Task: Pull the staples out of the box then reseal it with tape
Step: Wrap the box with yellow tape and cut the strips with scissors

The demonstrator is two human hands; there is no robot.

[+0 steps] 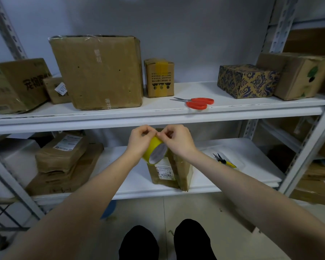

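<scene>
One likely light, rigid tape roll [155, 151] is being gripped by the left hand [139, 142], its sticky end being pinched by the right hand [178, 142].

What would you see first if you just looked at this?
Two hands in the middle: the left hand and right hand both hold a round yellow tape roll, in front of a brown cardboard box on the lower shelf. Bright red-handled scissors lie on the upper shelf.

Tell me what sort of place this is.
Probably a parcel storeroom or mailroom: metal shelves hold many cardboard boxes, the labelled box carries a shipping sticker, and scissors and tape are in view.
</scene>
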